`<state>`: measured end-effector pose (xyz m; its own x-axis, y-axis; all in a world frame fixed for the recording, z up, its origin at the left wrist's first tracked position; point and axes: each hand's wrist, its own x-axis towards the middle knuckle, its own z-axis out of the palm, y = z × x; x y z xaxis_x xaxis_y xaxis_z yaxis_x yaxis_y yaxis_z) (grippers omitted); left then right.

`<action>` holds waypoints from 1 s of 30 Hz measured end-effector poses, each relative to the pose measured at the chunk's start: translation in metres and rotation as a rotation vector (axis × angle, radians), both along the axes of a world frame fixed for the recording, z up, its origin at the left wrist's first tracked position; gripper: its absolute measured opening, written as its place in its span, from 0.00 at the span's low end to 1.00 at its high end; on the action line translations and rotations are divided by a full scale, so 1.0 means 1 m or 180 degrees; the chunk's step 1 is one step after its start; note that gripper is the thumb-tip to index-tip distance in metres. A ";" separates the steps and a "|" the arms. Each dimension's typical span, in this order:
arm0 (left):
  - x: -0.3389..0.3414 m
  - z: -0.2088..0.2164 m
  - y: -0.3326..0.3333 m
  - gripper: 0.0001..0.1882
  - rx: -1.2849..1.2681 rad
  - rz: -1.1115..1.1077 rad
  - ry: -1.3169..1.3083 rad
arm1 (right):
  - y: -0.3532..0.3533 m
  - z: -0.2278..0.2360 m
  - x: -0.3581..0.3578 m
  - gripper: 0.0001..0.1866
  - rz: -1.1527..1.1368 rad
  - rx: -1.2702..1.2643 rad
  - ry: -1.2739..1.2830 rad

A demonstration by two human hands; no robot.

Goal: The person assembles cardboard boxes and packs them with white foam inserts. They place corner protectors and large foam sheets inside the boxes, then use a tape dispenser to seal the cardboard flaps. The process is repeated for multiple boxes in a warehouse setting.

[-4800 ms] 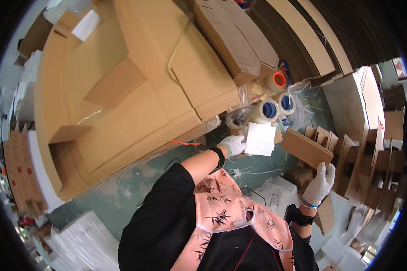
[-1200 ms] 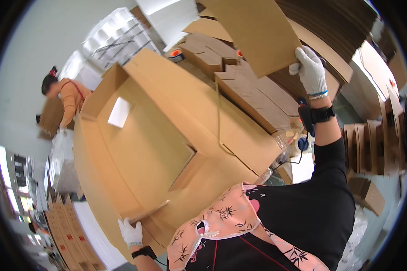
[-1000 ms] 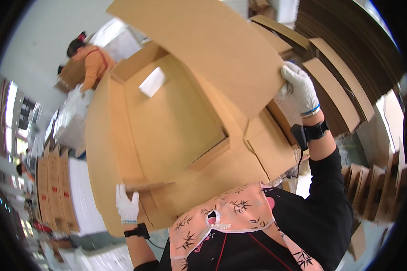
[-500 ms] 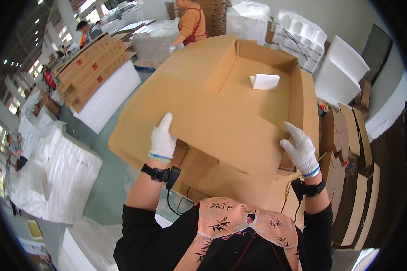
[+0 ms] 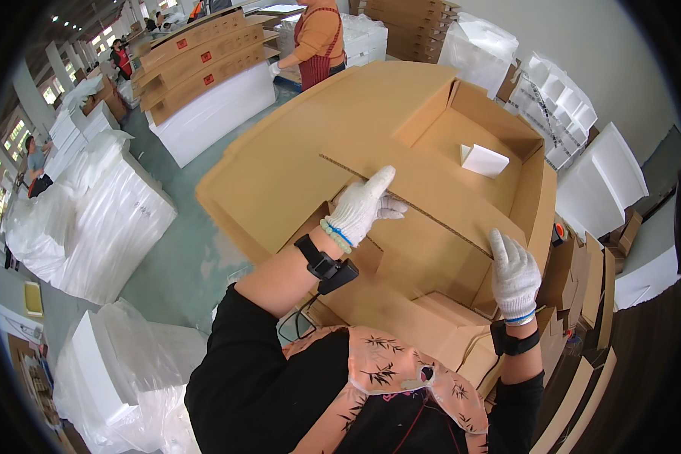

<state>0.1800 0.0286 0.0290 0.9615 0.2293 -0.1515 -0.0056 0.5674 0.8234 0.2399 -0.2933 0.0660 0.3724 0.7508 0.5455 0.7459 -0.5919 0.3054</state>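
A large open cardboard box lies in front of me, with a folded white piece inside its far right part. A wide cardboard flap lies across it, its cut edge slanting down to the right. My left hand, in a white knit glove, is closed on this edge near its middle, thumb on top and fingertips showing below. At the flap's right end my right hand, gloved too, holds the corner by the box's side wall. Its fingers are partly hidden. Both wrists carry black straps.
Flat cartons are stacked on a white block at the far left. A co-worker in an orange top stands beyond the box. Plastic-wrapped white bundles stand at left, white foam pieces at right. Folded cardboard leans beside my right arm.
My left hand has moved right along the box and now grips the flap's edge. The flap's edge has lifted into view. My right hand has shifted slightly down, and the view has turned left.
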 end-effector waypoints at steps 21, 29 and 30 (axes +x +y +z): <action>-0.032 -0.056 0.091 0.16 0.6451 -0.0624 0.0455 | -0.035 -0.015 0.008 0.24 -0.0187 -0.0184 0.2963; -0.031 -0.063 0.099 0.15 0.6404 -0.0577 0.0363 | -0.030 -0.037 -0.001 0.22 0.0005 -0.0298 0.2972; -0.030 -0.062 0.100 0.15 0.6383 -0.0605 0.0368 | -0.028 -0.040 -0.002 0.22 0.0034 -0.0356 0.3020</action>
<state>0.1499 0.1283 -0.0333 0.9954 0.0357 0.0886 0.0212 -0.9869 0.1598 0.2376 -0.3213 0.0256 0.6155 0.7862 -0.0555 0.7170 -0.5877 -0.3749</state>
